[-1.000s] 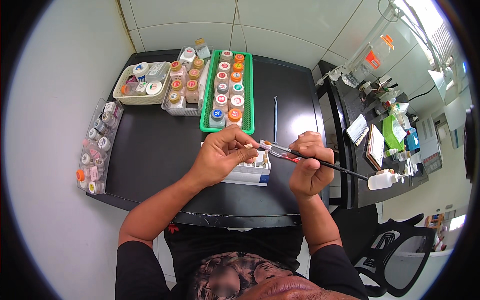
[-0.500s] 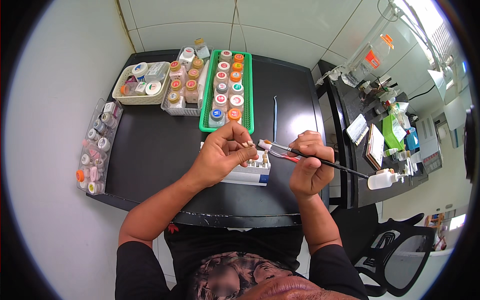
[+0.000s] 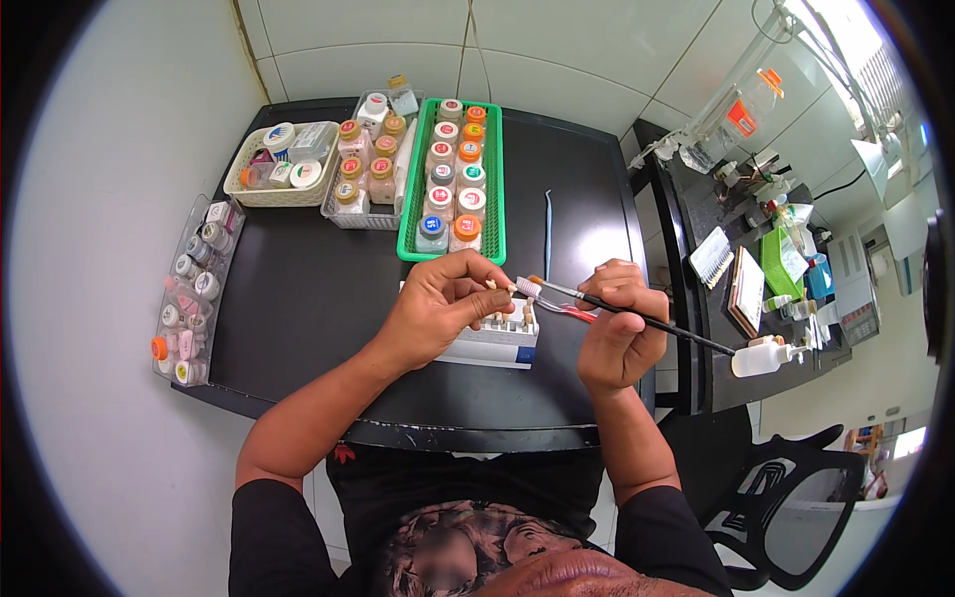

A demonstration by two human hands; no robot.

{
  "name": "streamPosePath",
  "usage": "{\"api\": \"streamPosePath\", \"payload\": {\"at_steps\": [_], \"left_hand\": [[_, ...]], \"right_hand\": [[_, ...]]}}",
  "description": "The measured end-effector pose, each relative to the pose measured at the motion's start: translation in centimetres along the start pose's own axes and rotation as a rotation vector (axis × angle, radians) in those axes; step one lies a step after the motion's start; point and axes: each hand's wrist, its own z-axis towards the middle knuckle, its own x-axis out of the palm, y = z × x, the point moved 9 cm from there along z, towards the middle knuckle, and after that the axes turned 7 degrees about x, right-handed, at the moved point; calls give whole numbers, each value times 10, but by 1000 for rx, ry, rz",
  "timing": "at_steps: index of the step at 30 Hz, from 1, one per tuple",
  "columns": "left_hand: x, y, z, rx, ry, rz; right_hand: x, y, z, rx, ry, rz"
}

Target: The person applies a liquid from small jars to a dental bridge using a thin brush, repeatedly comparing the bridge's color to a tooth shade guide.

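My left hand (image 3: 438, 306) pinches a small cream tooth-shaped piece (image 3: 511, 289) between thumb and fingertips; a second pale bit (image 3: 490, 285) shows by the curled fingers. In my right hand (image 3: 625, 323) is a slim paintbrush (image 3: 647, 320) with a black handle, held like a pen. Its brown bristle tip points left, close to the piece; whether they touch is unclear. Below the brush lies a toothbrush (image 3: 567, 310) with white bristles and a clear and red handle. Under my left hand sits a white shade guide holder (image 3: 487, 348) with several tooth-coloured tabs, partly hidden.
A green basket (image 3: 500, 179) of capped jars stands at the back, beside a clear bin (image 3: 363, 221) and a cream basket (image 3: 284, 199). A clear tray (image 3: 199, 338) of jars lines the left edge. A blue thin tool (image 3: 548, 234) lies behind my right hand.
My left fingers have turned slightly, and the tooth-shaped piece now sticks out farther right, nearer the brush tip. The paintbrush and right hand have shifted only a little.
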Motion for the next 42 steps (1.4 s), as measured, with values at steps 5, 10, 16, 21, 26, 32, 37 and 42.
{"api": "streamPosePath", "payload": {"at_steps": [5,10,16,21,26,32,37,42], "left_hand": [[0,2,-1,-16,-17,-2],[-4,9,-1,-72,-53,-13],[3,6,-4,-97,-15,-33],[5,3,-5,-97,-4,-7],[6,2,-4,-112,1,-2],[7,3,-5,-127,2,-18],[7,5,-5,-109,28,-45],[10,15,-6,-218,68,-266]], "right_hand": [[-4,-1,0,22,-44,52],[2,0,-1,5,34,-13],[10,0,-1,-8,100,-149],[6,4,1,-61,86,-85],[-3,-3,-2,19,-23,-165],[1,2,3,-28,36,-223],[4,7,7,-92,102,-246],[-14,-11,2,106,-74,-31]]}}
